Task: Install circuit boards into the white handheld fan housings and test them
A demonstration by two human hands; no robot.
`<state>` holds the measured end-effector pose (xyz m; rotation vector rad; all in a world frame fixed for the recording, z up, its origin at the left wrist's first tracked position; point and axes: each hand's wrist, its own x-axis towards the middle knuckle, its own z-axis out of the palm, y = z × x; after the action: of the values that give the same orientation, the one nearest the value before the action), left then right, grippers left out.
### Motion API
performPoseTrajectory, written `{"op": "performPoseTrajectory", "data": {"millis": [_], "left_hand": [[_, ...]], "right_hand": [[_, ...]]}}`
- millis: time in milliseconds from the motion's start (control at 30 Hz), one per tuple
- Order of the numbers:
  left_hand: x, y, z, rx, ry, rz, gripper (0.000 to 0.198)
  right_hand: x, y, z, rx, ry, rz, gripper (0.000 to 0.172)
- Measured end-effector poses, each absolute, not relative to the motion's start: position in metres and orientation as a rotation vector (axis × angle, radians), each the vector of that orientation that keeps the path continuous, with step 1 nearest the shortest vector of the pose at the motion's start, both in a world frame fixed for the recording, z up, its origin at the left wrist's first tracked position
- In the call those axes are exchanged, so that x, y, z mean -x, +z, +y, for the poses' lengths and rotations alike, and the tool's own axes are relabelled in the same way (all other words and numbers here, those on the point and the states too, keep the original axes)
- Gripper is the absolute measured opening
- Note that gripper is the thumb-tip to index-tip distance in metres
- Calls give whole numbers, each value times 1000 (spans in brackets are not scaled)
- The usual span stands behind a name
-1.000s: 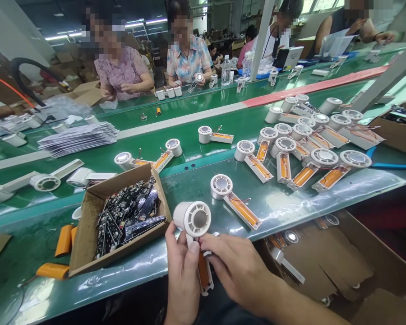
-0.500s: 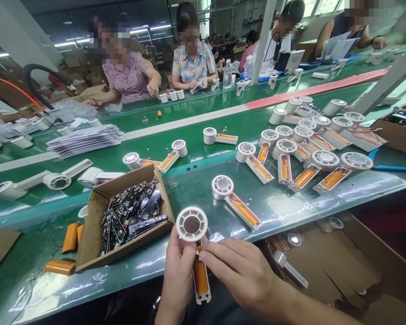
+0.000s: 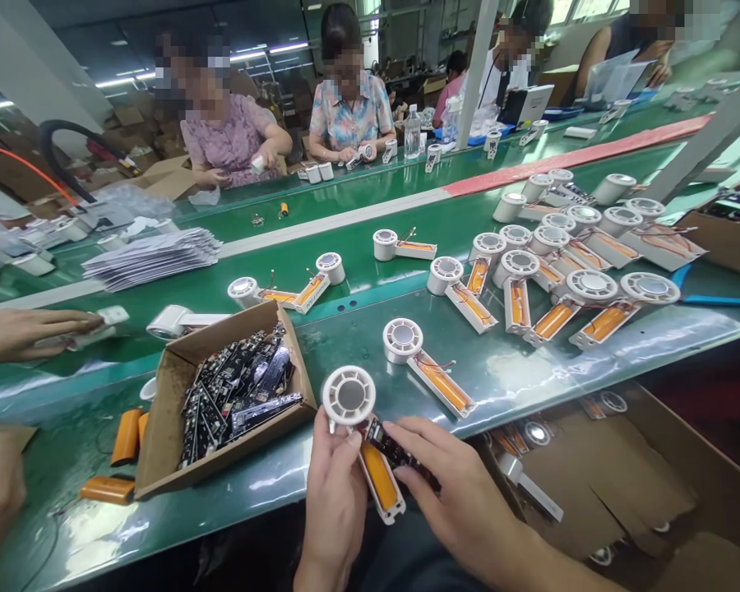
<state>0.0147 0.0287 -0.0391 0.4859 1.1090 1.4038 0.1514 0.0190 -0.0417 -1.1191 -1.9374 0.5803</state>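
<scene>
My left hand (image 3: 338,485) is closed round the neck of a white handheld fan (image 3: 349,396), whose round grilled head faces up. An orange battery (image 3: 379,477) lies in the fan's open handle, which points down toward me. My right hand (image 3: 447,477) grips a narrow black circuit board (image 3: 387,444) by its lower part. The board's upper end is beside the fan's neck, over the edge of the handle; whether they touch I cannot tell. Just beyond stands another fan (image 3: 402,339) with a battery and thin wires in its open handle.
A cardboard box (image 3: 151,452) of black circuit boards stands left, with loose orange batteries (image 3: 108,489) beside it. Several fans (image 3: 592,288) crowd the right. A co-worker's hand (image 3: 43,333) reaches in from the left near a paper stack (image 3: 151,259). A carton (image 3: 598,485) sits below the table edge.
A circuit board now shows in my right hand, which was pinching at the fan's neck. The fan's handle has swung right. At left, a co-worker's hands have entered and two fans no longer show.
</scene>
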Motion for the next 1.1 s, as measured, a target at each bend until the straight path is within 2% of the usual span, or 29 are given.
{"op": "performPoseTrajectory", "data": {"millis": [133, 400, 467, 600, 667, 867, 1000, 1100], "left_hand": [[-22, -43, 23, -570, 1502, 1123, 60], [-21, -40, 28, -753, 1507, 1331, 59], [-17, -39, 29, -771, 1511, 1330, 56], [-13, -38, 30, -744, 1504, 1256, 50], [-14, -37, 31, -702, 1488, 1239, 47], [-19, -31, 32, -676, 1422, 1234, 47], [-18, -30, 35, -713, 1398, 1216, 47], [-17, -33, 41, -753, 1393, 1175, 48]], "right_hand": [[-138, -37, 18, 1215, 713, -1893, 53], [-125, -39, 14, 1237, 675, -1990, 57], [-129, -38, 15, 1167, 859, -1907, 61], [-137, -35, 19, 969, 1494, -1513, 64], [-137, -38, 20, 887, 1654, -1375, 65], [-133, -47, 18, 1000, 1533, -1339, 60], [-139, -42, 17, 871, 1739, -1203, 62], [-140, -37, 19, 899, 1755, -1110, 66]]}}
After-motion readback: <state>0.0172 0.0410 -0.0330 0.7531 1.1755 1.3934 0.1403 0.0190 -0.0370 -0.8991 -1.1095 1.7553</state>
